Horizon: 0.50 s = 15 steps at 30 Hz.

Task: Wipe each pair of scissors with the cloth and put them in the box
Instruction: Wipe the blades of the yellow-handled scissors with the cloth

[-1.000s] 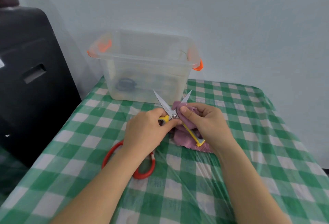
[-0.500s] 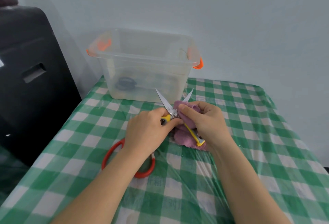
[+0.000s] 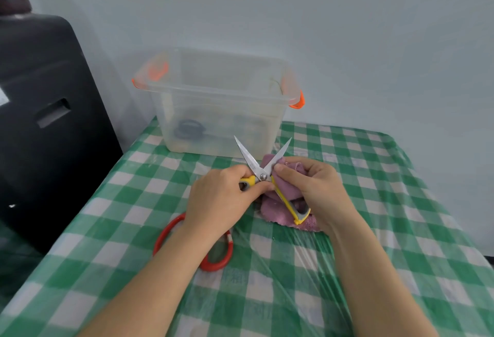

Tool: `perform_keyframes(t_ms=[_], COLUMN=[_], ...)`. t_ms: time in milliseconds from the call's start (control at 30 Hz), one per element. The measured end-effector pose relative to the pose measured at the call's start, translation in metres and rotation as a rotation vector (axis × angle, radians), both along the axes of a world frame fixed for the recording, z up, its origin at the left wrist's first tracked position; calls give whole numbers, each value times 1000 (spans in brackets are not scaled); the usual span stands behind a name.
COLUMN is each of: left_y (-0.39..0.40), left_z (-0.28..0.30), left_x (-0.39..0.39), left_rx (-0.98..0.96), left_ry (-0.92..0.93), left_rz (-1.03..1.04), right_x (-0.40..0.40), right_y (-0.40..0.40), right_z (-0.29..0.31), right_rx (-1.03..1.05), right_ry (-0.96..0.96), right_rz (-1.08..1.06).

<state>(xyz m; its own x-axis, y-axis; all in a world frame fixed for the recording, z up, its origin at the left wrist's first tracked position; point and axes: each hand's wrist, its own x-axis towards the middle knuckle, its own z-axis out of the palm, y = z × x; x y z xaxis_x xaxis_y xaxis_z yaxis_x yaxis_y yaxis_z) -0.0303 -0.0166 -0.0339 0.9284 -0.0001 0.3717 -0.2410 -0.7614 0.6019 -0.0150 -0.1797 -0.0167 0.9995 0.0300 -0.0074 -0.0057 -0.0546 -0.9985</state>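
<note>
Scissors (image 3: 260, 168) with yellow handles are held above the checked tablecloth (image 3: 374, 203), blades spread in a V pointing toward the clear plastic box (image 3: 222, 112). Left hand (image 3: 222, 197) grips one yellow handle near the pivot, fingers curled round it. Right hand (image 3: 312, 189) holds the purple cloth (image 3: 283, 189) bunched in curled fingers, thumb pressing it against the right-hand blade just above the pivot; the second handle hangs down over the cloth, whose lower part rests on the table.

Compared with one second ago, the blades stand slightly wider apart, and the right thumb with its fold of cloth sits a little higher along the blade. Both holds are unchanged.

Box stands at the table's far edge by the wall, orange clips on its rim, with a dark ringed item (identity not clear through the wall) on its floor. Red-handled scissors (image 3: 213, 259) lie flat on the tablecloth beneath the left forearm, partly hidden. Black case (image 3: 48, 122) stands left of the table.
</note>
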Motion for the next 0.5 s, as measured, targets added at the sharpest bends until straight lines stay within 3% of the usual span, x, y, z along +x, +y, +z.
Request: perform_keyframes(t_ms=[300,500], left_y=[2,4], left_z=[-1,1], left_x=[1,2], left_rx=[-13,-85], left_ry=[25,45], left_rz=[7,26], right_x=[7,5], right_y=[1,3], right_z=[-8,-2], right_rx=[-206,-10], right_ry=[-67,-80], right_rz=[-130,-317])
